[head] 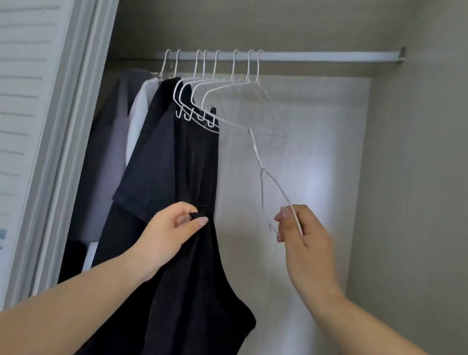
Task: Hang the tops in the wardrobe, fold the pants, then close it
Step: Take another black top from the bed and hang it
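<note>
Inside the open wardrobe, my left hand (174, 229) pinches the strap of a black sleeveless top (200, 305) that hangs down below it. To its right, my right hand (299, 231) grips one end of a white wire hanger (262, 174), which is off the rail and tilted, its hook end pointing up toward the other hangers. Above, a grey rail (328, 58) carries several white wire hangers (207, 92). On its left part hang a dark navy t-shirt (151, 173), a white top (138, 125) and a grey top (108, 145).
The louvred wardrobe door (12, 93) stands slid to the left, its frame beside the hung clothes. The wardrobe's right wall (428, 199) is close to my right forearm. The right half of the rail is bare, with a pale back panel (310, 162) behind it.
</note>
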Action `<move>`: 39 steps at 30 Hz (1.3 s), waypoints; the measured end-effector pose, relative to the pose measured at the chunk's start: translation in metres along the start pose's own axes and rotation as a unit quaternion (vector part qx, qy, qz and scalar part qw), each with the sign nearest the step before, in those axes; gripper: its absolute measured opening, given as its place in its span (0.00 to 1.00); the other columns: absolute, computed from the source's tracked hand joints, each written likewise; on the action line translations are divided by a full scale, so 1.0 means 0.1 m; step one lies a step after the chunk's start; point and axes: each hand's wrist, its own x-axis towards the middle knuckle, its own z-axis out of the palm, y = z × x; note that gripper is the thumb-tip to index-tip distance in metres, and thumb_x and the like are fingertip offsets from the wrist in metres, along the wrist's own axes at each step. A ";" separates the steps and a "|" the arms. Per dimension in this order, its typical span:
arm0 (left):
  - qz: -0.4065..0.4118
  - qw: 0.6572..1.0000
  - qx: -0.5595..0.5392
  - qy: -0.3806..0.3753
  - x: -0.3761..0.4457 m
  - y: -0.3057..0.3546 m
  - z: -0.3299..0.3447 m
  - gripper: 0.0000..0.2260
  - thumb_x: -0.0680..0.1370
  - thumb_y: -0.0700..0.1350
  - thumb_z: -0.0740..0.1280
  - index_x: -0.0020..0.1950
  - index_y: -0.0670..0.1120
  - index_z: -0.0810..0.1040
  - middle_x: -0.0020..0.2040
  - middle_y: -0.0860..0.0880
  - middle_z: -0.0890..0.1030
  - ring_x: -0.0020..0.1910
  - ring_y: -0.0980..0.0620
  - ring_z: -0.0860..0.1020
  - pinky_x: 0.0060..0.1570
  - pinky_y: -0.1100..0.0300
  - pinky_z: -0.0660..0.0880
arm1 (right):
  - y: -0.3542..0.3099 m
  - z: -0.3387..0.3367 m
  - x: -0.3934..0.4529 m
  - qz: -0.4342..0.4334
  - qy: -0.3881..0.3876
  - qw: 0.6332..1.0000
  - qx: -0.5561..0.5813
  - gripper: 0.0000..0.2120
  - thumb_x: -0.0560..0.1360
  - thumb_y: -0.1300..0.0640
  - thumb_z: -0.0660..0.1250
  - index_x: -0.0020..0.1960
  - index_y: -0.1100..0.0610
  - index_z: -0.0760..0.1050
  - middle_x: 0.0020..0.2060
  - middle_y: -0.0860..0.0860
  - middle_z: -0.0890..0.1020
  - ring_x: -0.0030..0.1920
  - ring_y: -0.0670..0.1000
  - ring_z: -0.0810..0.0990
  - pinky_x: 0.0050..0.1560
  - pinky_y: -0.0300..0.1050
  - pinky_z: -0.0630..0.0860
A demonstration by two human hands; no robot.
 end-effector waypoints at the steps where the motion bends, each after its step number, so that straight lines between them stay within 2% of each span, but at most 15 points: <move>1: 0.002 1.000 -0.001 0.003 -0.02 0.00 0.02 0.02 0.76 0.46 0.70 0.46 0.47 0.80 0.42 0.51 0.83 0.50 0.52 0.80 0.56 0.57 0.74 | -0.02 -0.07 -0.05 -0.003 0.018 1.000 0.020 0.14 0.80 0.50 0.60 0.37 0.48 0.74 0.28 0.44 0.73 0.29 0.42 0.69 0.32 0.32 0.67; 3: -0.025 1.000 0.006 0.004 -0.24 -0.12 -0.03 0.03 0.76 0.46 0.70 0.47 0.47 0.80 0.41 0.55 0.82 0.50 0.55 0.78 0.57 0.59 0.72 | -0.06 -0.20 -0.35 0.037 0.039 0.996 0.071 0.16 0.80 0.54 0.60 0.34 0.50 0.75 0.26 0.43 0.72 0.28 0.43 0.69 0.33 0.33 0.68; 5: -0.044 0.999 0.032 0.004 -0.43 -0.25 -0.11 0.04 0.76 0.46 0.70 0.47 0.47 0.79 0.39 0.57 0.80 0.45 0.59 0.76 0.54 0.61 0.70 | -0.14 -0.30 -0.56 0.064 0.058 0.989 0.122 0.20 0.80 0.54 0.60 0.30 0.50 0.75 0.24 0.44 0.70 0.27 0.44 0.68 0.31 0.33 0.68; 8: -0.072 0.993 0.098 0.005 -0.70 -0.48 -0.28 0.03 0.76 0.47 0.69 0.46 0.49 0.79 0.44 0.57 0.79 0.48 0.58 0.75 0.54 0.60 0.70 | -0.25 -0.42 -0.84 0.096 0.058 0.977 0.184 0.22 0.69 0.36 0.64 0.26 0.51 0.75 0.23 0.45 0.70 0.25 0.44 0.67 0.27 0.33 0.68; 10: -0.080 0.986 0.149 0.006 -0.86 -0.60 -0.39 0.03 0.76 0.48 0.69 0.44 0.50 0.78 0.44 0.55 0.78 0.47 0.57 0.75 0.51 0.62 0.70 | -0.31 -0.48 -0.98 0.112 0.055 0.970 0.209 0.25 0.61 0.30 0.66 0.26 0.52 0.74 0.21 0.45 0.69 0.22 0.43 0.66 0.26 0.34 0.67; 14: -0.113 0.973 0.200 0.005 -1.11 -0.78 -0.63 0.04 0.76 0.49 0.69 0.44 0.50 0.77 0.43 0.54 0.77 0.44 0.57 0.75 0.47 0.63 0.69 | -0.47 -0.56 -1.14 0.157 0.069 0.952 0.254 0.21 0.64 0.36 0.64 0.24 0.52 0.72 0.20 0.47 0.66 0.20 0.45 0.62 0.26 0.35 0.66; 17: -0.143 0.967 0.212 0.000 -1.26 -0.85 -0.81 0.04 0.76 0.50 0.68 0.45 0.50 0.77 0.43 0.50 0.78 0.46 0.51 0.77 0.44 0.62 0.70 | -0.56 -0.61 -1.19 0.188 0.084 0.936 0.286 0.25 0.77 0.46 0.59 0.23 0.52 0.70 0.21 0.48 0.64 0.20 0.46 0.58 0.26 0.37 0.62; 19: -0.154 0.965 0.212 -0.012 -1.34 -0.85 -0.89 0.05 0.77 0.50 0.68 0.46 0.50 0.77 0.44 0.46 0.79 0.46 0.48 0.77 0.44 0.61 0.71 | -0.60 -0.64 -1.20 0.203 0.083 0.929 0.298 0.26 0.80 0.50 0.57 0.24 0.53 0.68 0.21 0.49 0.64 0.19 0.46 0.56 0.26 0.39 0.60; 22: -0.151 0.969 0.190 -0.046 -1.44 -0.78 -0.92 0.05 0.77 0.50 0.68 0.47 0.49 0.78 0.45 0.47 0.81 0.48 0.52 0.78 0.46 0.62 0.70 | -0.61 -0.64 -1.18 0.218 0.074 0.926 0.300 0.26 0.81 0.50 0.56 0.24 0.53 0.68 0.21 0.48 0.63 0.19 0.46 0.56 0.26 0.38 0.58; 26: -0.102 0.979 0.150 -0.094 -1.49 -0.51 -0.79 0.03 0.77 0.44 0.68 0.46 0.46 0.78 0.35 0.54 0.81 0.38 0.61 0.79 0.43 0.69 0.71 | -0.55 -0.58 -1.17 0.238 0.053 0.927 0.285 0.25 0.80 0.50 0.57 0.25 0.54 0.68 0.21 0.49 0.63 0.18 0.46 0.56 0.27 0.39 0.57; 30: -0.057 0.993 0.071 -0.080 -1.47 -0.25 -0.67 0.01 0.77 0.40 0.67 0.46 0.43 0.78 0.31 0.57 0.80 0.33 0.64 0.78 0.38 0.73 0.73 | -0.47 -0.50 -1.18 0.255 0.040 0.922 0.290 0.24 0.78 0.47 0.59 0.25 0.54 0.69 0.21 0.49 0.64 0.19 0.46 0.57 0.26 0.39 0.58; 33: -0.044 0.997 0.019 -0.061 -1.41 -0.11 -0.65 0.02 0.77 0.40 0.67 0.47 0.42 0.78 0.32 0.55 0.80 0.35 0.61 0.79 0.41 0.70 0.76 | -0.39 -0.50 -1.17 0.262 0.037 0.922 0.284 0.24 0.78 0.47 0.59 0.25 0.53 0.70 0.22 0.49 0.65 0.19 0.45 0.57 0.25 0.38 0.60; 36: -0.049 0.997 -0.017 -0.051 -1.36 -0.07 -0.64 0.02 0.77 0.40 0.67 0.47 0.41 0.78 0.37 0.49 0.82 0.40 0.54 0.81 0.45 0.65 0.79 | -0.34 -0.50 -1.15 0.283 0.020 0.907 0.311 0.21 0.71 0.41 0.62 0.27 0.54 0.73 0.24 0.48 0.69 0.20 0.45 0.64 0.25 0.36 0.68; 38: -0.049 0.998 -0.020 -0.040 -1.35 -0.07 -0.63 0.03 0.76 0.40 0.68 0.46 0.41 0.78 0.37 0.50 0.82 0.40 0.54 0.80 0.44 0.65 0.78 | -0.30 -0.51 -1.15 0.311 0.026 0.868 0.386 0.22 0.65 0.36 0.61 0.33 0.54 0.79 0.30 0.50 0.78 0.28 0.46 0.77 0.36 0.41 0.81; 39: -0.047 0.998 -0.019 -0.036 -1.34 -0.07 -0.62 0.03 0.76 0.40 0.68 0.46 0.41 0.78 0.36 0.50 0.81 0.40 0.54 0.80 0.45 0.64 0.78 | -0.24 -0.54 -1.16 0.321 0.041 0.844 0.428 0.25 0.64 0.34 0.61 0.37 0.55 0.82 0.35 0.52 0.82 0.35 0.48 0.82 0.44 0.46 0.82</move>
